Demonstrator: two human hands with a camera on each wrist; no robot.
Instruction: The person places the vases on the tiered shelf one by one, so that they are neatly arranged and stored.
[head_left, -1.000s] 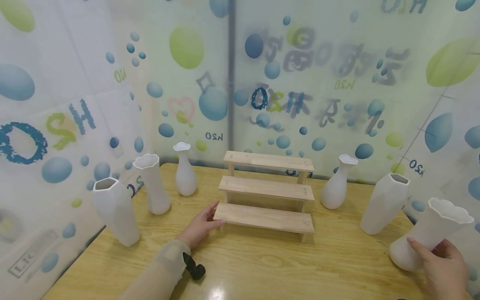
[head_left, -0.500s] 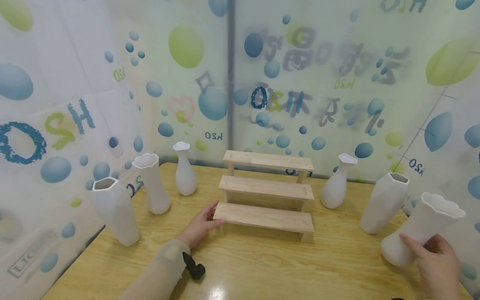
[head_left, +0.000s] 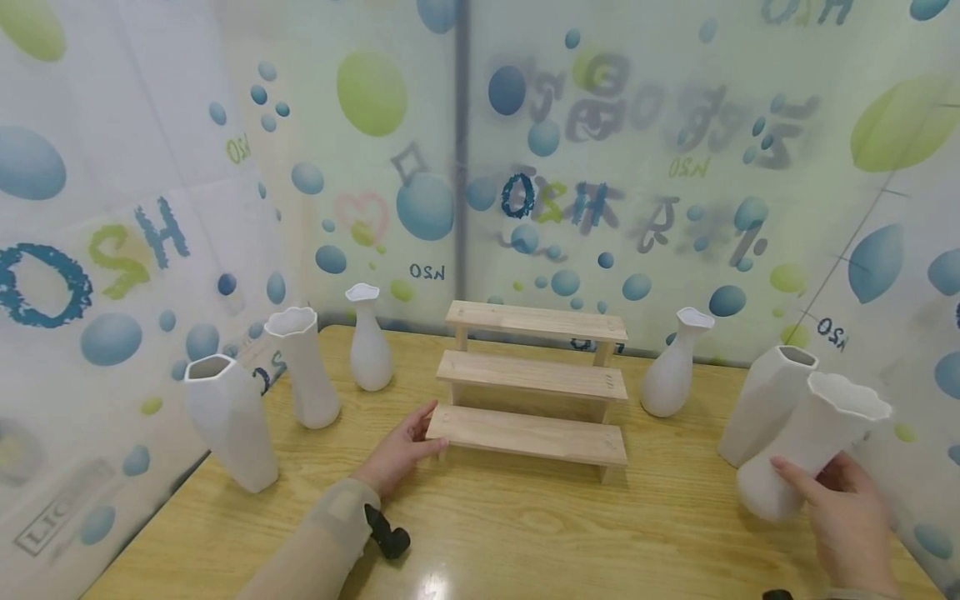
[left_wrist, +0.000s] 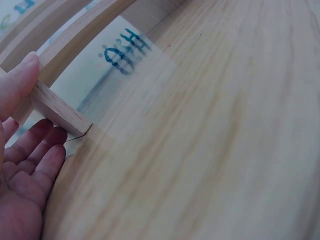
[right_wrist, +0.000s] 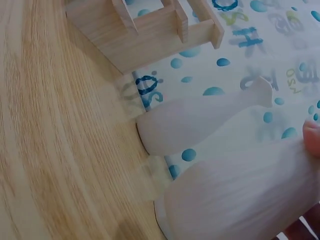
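The right hand [head_left: 851, 517] has its fingers around a white vase [head_left: 791, 446], nearly upright at the near right, well apart from the wooden shelf [head_left: 525, 435], whose left end the left hand [head_left: 399, 457] holds.

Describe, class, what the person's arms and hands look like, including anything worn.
The left hand and right hand are both bare, without gloves. A long, pale beige sleeve covers the left arm, with a small black gadget with a rounded end at its wrist. Only a sliver of pale cuff shows at the right wrist.
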